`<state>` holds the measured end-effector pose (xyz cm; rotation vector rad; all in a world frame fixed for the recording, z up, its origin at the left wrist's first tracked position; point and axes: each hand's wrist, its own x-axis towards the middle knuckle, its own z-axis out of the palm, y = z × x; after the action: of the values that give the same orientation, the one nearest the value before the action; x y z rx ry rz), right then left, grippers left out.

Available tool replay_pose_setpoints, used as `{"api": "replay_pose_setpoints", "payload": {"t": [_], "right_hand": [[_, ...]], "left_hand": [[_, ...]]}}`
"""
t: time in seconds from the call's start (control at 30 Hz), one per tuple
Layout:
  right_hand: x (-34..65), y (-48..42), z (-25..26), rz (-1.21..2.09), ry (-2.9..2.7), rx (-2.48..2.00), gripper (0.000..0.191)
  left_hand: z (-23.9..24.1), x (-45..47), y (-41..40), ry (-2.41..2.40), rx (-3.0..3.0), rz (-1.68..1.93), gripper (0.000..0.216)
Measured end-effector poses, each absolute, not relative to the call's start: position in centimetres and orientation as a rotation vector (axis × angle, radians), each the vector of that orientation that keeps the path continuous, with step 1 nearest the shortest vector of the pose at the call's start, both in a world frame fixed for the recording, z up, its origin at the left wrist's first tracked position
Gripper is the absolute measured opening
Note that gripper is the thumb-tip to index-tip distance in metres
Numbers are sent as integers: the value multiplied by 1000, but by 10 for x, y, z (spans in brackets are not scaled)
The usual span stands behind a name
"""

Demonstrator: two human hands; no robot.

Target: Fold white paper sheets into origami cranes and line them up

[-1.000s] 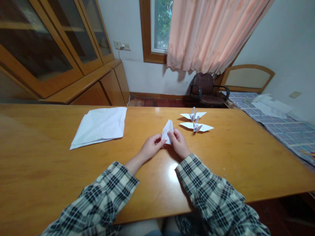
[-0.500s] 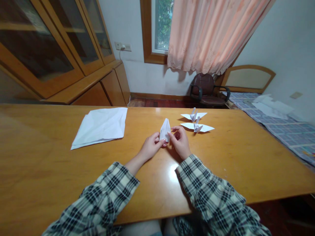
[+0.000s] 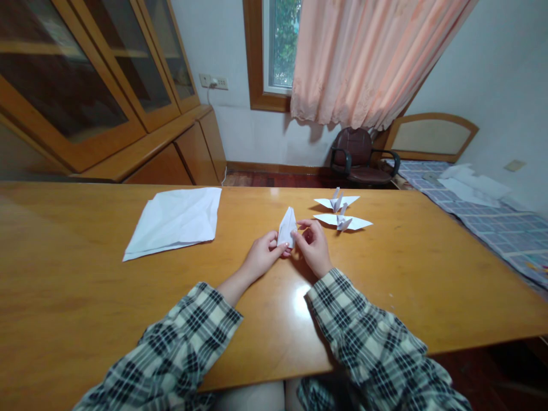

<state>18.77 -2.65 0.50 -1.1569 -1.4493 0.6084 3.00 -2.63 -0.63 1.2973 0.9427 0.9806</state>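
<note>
Between my hands is a small piece of folded white paper (image 3: 286,229), pointed at the top and held just over the table. My left hand (image 3: 264,254) grips its lower left part, with the thumb across the bottom edge and the fingers behind. At the right edge, the thumb and forefinger of my right hand (image 3: 314,246) pinch the paper. Beyond my right hand stand two finished paper cranes, a nearer crane (image 3: 343,222) and a farther crane (image 3: 337,202), both with wings spread.
A stack of white paper sheets (image 3: 175,220) lies on the left of the wooden table (image 3: 85,319). Past the far edge are a glass-fronted cabinet (image 3: 141,114), a brown armchair (image 3: 358,151) and a bed (image 3: 466,200) with papers on it.
</note>
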Motion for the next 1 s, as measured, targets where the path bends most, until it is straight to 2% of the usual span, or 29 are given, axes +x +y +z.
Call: {"api": "replay_pose_setpoints", "payload": {"t": [0.47, 1.0], "right_hand": [[189, -25, 4, 669, -1437, -1158, 17], [188, -26, 5, 633, -1505, -1128, 10]], "left_hand": [[-11, 30, -26, 934, 1333, 964, 29], [-7, 30, -26, 918, 1298, 993, 37]]}}
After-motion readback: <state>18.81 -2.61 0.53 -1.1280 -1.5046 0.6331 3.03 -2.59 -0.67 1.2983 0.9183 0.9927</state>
